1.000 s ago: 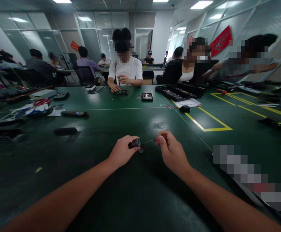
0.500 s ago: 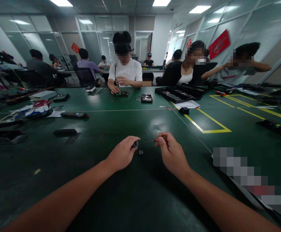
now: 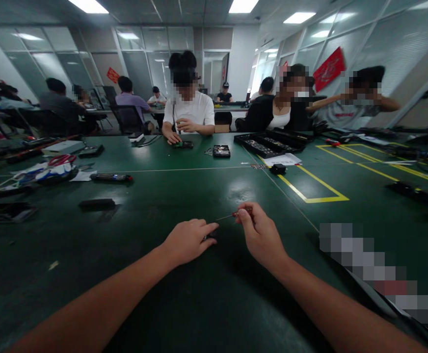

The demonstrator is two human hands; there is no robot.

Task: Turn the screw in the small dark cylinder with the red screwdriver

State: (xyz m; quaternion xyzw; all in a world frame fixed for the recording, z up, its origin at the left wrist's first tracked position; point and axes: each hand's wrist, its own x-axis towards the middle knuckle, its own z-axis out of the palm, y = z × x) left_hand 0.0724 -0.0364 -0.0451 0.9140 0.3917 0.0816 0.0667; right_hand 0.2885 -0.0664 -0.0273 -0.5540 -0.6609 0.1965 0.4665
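My right hand is closed around the red handle of a screwdriver. Its thin metal shaft points left, with the tip close to the fingertips of my left hand. That hand is low over the green table, thumb and forefinger bent around a small dark round part. Fingers cover most of the part, so its shape and whether a second piece is with it cannot be made out.
Left on the table lie a black block, a pen-shaped tool and bundled cables. Ahead are a small black box, a parts tray and a co-worker. A blurred-out sheet lies right.
My left hand has lowered and turned, its fingers now over the spot where a small round piece lay on the table. The ring-ended part it held is mostly hidden. My right hand barely moved.
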